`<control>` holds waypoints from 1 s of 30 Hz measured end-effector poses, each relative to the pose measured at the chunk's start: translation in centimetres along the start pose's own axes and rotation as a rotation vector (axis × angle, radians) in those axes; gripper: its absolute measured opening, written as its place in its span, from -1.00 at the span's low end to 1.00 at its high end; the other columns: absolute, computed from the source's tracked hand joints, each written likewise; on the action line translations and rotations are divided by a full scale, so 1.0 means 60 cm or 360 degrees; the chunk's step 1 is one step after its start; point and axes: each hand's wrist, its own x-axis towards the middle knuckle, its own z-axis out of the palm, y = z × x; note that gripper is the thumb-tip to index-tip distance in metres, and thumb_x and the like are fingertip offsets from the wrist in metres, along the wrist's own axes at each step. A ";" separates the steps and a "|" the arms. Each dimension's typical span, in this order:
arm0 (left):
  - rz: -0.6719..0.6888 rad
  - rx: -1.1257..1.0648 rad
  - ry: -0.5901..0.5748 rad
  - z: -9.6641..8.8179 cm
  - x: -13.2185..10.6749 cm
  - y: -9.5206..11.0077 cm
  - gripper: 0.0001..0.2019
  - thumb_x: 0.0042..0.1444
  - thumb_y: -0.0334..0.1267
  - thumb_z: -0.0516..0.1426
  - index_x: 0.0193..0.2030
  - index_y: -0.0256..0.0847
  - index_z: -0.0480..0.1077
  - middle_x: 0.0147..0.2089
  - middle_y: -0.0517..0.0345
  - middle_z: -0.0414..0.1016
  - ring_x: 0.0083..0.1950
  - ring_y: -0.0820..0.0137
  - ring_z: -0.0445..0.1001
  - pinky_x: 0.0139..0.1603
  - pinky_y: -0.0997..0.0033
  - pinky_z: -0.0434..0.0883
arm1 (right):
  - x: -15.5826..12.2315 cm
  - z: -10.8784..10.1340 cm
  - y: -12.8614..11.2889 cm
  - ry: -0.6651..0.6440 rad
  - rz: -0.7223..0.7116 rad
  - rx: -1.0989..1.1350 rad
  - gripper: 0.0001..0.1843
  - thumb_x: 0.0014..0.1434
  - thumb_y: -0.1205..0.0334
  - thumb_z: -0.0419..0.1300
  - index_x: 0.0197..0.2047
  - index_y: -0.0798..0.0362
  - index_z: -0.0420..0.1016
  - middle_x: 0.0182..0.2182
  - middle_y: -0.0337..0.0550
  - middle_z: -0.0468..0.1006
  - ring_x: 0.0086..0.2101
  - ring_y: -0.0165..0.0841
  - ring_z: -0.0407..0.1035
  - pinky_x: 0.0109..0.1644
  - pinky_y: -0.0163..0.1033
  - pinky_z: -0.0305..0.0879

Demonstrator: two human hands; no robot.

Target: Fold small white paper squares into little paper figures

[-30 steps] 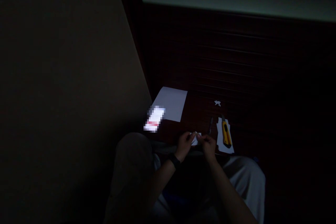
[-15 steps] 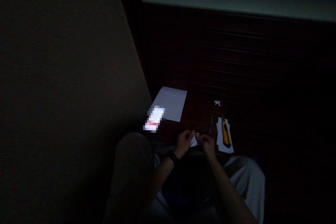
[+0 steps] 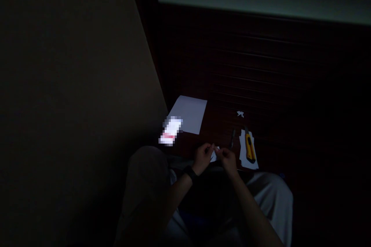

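Between my two hands is a small piece of white paper [image 3: 213,157], pinched from both sides near the table's front edge. My left hand [image 3: 203,157], with a dark band on its wrist, is closed on the paper's left side. On the other side my right hand [image 3: 227,159] is closed too, its thumb and finger close to the left fingertips. Fingers hide part of the paper, and the dim light blurs its folds. A dark pen [image 3: 233,138] lies just beyond my right hand.
A yellow utility knife [image 3: 249,150] rests on white paper pieces [image 3: 242,158] at the right. Small paper scraps [image 3: 240,114] lie farther back. Leftward are a white sheet [image 3: 191,114] and a bright, pixelated phone-like screen [image 3: 171,131]. A wall [image 3: 87,65] rises at the left.
Almost nothing differs. My fingertips have shifted slightly on the white paper, and both hands stay in the same place.
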 end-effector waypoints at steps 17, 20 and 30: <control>-0.0066 -0.0189 -0.0161 -0.010 0.011 -0.008 -0.63 0.10 0.01 0.01 -0.42 -0.29 0.39 -0.48 0.21 0.34 -0.42 0.47 0.27 -0.42 0.53 0.21 | 0.008 -0.013 -0.005 -0.0250 0.0073 0.0014 -0.57 0.03 -0.11 0.13 -0.58 0.10 0.35 -0.64 -0.32 0.26 -0.57 -0.47 0.12 -0.50 -0.37 0.04; -0.0081 -0.0221 -0.0177 -0.011 0.011 -0.005 -0.62 0.10 0.02 0.01 -0.43 -0.29 0.38 -0.48 0.21 0.34 -0.42 0.47 0.27 -0.41 0.53 0.21 | 0.009 -0.015 -0.004 -0.0300 0.0105 0.0013 -0.56 0.01 -0.13 0.15 -0.59 0.11 0.36 -0.67 -0.33 0.25 -0.60 -0.48 0.09 -0.54 -0.37 -0.01; -0.0139 -0.0259 -0.0287 -0.019 0.007 -0.001 -0.58 0.07 0.05 0.02 -0.41 -0.32 0.42 -0.45 0.17 0.40 -0.40 0.45 0.32 -0.40 0.52 0.23 | 0.004 -0.024 -0.010 -0.0402 0.0156 0.0044 -0.56 -0.08 -0.12 0.22 -0.55 0.15 0.45 -0.64 -0.29 0.33 -0.60 -0.48 0.13 -0.56 -0.38 0.01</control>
